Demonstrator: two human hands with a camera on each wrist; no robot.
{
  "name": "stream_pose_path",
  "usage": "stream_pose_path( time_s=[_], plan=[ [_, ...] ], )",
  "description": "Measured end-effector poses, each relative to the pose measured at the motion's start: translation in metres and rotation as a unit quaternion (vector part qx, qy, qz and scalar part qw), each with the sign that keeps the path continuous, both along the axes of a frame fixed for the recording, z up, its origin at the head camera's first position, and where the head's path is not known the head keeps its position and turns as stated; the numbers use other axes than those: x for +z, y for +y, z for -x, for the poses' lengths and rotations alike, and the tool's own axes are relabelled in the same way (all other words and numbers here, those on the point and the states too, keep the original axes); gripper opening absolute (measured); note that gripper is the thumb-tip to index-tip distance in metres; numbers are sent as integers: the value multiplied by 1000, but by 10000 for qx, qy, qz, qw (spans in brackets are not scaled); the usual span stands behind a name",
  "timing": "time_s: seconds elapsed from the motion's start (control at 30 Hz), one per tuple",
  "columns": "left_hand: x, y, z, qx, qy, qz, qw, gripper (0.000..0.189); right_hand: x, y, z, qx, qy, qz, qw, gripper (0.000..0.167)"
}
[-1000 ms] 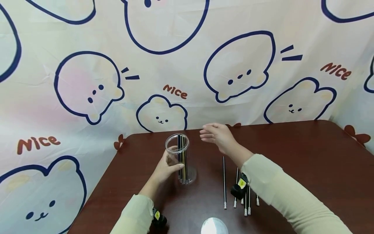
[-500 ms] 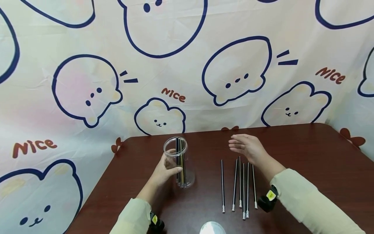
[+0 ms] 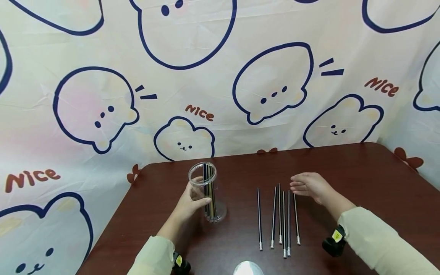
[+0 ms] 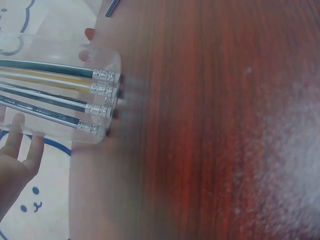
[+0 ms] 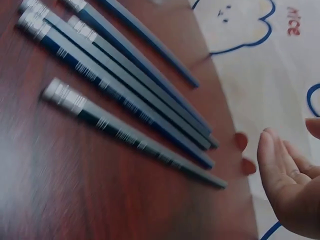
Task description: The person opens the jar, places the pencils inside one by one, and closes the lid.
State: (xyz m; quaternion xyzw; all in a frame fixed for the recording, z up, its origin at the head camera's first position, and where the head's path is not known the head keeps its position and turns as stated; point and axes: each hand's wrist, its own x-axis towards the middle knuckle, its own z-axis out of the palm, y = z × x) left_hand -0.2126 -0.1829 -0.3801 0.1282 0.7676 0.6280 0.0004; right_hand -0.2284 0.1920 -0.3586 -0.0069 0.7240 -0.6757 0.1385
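My left hand (image 3: 188, 201) grips a clear plastic jar (image 3: 220, 211) around its side. Inside the jar stand several pencils (image 3: 210, 191), dark ones and a yellow one, their eraser ends at the bottom, as the left wrist view also shows. My right hand (image 3: 311, 186) is held above the table with nothing in it, fingers nearly straight. Just left of it lie several dark pencils (image 3: 283, 225) in a loose row, eraser ends towards me. In the right wrist view these pencils (image 5: 140, 142) lie beside the right hand (image 5: 292, 185), apart from the fingers.
A round whitish lid-like thing (image 3: 248, 268) lies at the near edge of the head view, partly cut off. The dark red-brown table (image 3: 357, 179) ends at the back against a printed curtain (image 3: 227, 84) with bear drawings.
My right hand has moved away from the jar, right and lower, to beside the loose pencils, which its arm partly covered earlier. The left hand keeps its hold on the jar.
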Motion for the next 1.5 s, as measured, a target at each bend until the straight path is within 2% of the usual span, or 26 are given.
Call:
stream_pose_path(
  time_s=[0.27, 0.5, 0.67, 0.87, 1.03, 1.27, 1.5],
  plan=[
    [0, 0, -2, 92, -286, 30, 9995, 64, -27, 10, 3, -6, -308, -1016, 9944, 40],
    [0, -1, -3, 84, -338, 60, 9994, 65, -40, 10, 4, 31, -410, -1328, 9903, 36],
    [1, -1, -4, 79, -232, 64, 9997, 62, -42, 8, 6, 63, -280, -1616, 9864, 28],
    [2, 0, -3, 40, -86, 94, 9999, 61, -40, 2, 12, 63, -202, -2202, 9752, 16],
    [3, -1, -1, 1, -174, 37, 9998, 61, -39, -2, 19, 36, -231, -2555, 9665, 17],
    [3, -3, 1, -11, -192, 64, 9998, 64, -38, -5, 24, 131, -36, -2984, 9544, 25],
    [1, -1, 2, 13, -236, 107, 9997, 64, -37, -5, 23, 98, -89, -3153, 9489, 24]
  ],
)
